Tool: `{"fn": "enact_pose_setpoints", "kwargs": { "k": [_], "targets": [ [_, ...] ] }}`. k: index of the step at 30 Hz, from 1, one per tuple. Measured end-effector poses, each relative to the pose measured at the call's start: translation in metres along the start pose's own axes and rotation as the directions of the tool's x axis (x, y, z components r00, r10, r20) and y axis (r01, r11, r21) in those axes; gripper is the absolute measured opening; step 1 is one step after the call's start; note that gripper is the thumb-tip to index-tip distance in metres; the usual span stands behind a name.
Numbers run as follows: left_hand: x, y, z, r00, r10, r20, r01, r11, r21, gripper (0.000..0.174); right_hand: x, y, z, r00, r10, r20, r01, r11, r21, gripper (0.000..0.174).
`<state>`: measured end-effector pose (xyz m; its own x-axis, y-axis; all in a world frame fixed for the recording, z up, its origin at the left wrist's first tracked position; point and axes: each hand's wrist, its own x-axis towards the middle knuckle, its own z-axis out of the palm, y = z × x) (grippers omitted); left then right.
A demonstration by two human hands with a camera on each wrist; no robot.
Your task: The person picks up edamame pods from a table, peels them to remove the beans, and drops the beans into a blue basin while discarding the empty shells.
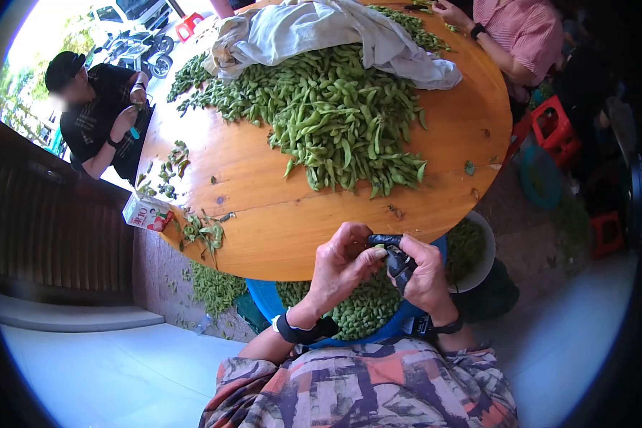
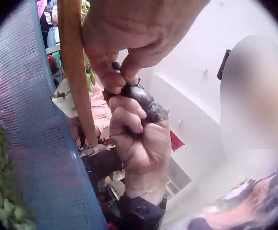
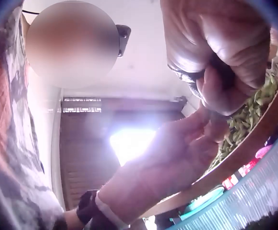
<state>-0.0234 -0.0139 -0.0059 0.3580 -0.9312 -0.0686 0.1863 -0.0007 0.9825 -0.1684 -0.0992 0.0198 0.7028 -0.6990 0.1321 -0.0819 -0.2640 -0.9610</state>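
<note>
Both hands meet over the near edge of the round wooden table, above a blue basket (image 1: 260, 291) of shelled green beans (image 1: 364, 312). My left hand (image 1: 339, 267) pinches a small green bean pod (image 1: 381, 247) between thumb and forefinger. On the pod's other side, my right hand (image 1: 422, 279) grips it, black coverings wrapped round its thumb and forefinger. Fingers hide most of the pod. In the left wrist view, the left fingertips touch the right hand's black-covered digit (image 2: 141, 98). A large heap of green pods (image 1: 342, 121) lies ahead on the table.
A grey-white cloth (image 1: 321, 32) covers the heap's far side. Left on the wooden table (image 1: 278, 239) stand a carton (image 1: 147, 212) and scattered husks (image 1: 203, 234). A white tub (image 1: 486, 246) sits at right below. Two people (image 1: 100, 114) sit around the table; red stools (image 1: 555, 132) stand right.
</note>
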Motion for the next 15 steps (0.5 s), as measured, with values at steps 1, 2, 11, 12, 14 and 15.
{"fn": "enact_pose_setpoints", "kwargs": {
  "k": [1, 2, 11, 12, 14, 15],
  "targets": [
    [-0.001, -0.003, 0.002, 0.997, 0.081, -0.017, -0.078, 0.987, 0.140, 0.024, 0.000, 0.003, -0.002, 1.000, -0.020, 0.018, 0.021, 0.998, -0.062, 0.023],
    [-0.001, -0.005, 0.005, 0.996, 0.082, -0.015, -0.079, 0.987, 0.141, 0.024, 0.000, 0.002, 0.000, 1.000, -0.021, 0.016, 0.022, 0.998, -0.062, 0.023],
    [-0.004, -0.008, 0.017, 0.821, 0.570, 0.032, -0.420, 0.565, 0.710, 0.026, -0.001, 0.003, 0.012, 0.955, -0.272, -0.120, 0.229, 0.931, -0.283, 0.029],
    [-0.004, -0.007, 0.016, 0.839, 0.543, 0.037, -0.409, 0.585, 0.700, 0.027, 0.000, 0.004, 0.011, 0.955, -0.271, -0.121, 0.229, 0.931, -0.283, 0.029],
    [-0.003, -0.008, 0.014, 0.857, 0.515, 0.021, -0.380, 0.604, 0.700, 0.025, 0.001, 0.005, 0.008, 0.959, -0.265, -0.100, 0.228, 0.932, -0.282, 0.027],
    [-0.003, -0.008, 0.014, 0.875, 0.485, 0.001, -0.347, 0.625, 0.699, 0.023, 0.001, 0.005, 0.008, 0.959, -0.265, -0.103, 0.227, 0.932, -0.283, 0.027]
  ]
}}
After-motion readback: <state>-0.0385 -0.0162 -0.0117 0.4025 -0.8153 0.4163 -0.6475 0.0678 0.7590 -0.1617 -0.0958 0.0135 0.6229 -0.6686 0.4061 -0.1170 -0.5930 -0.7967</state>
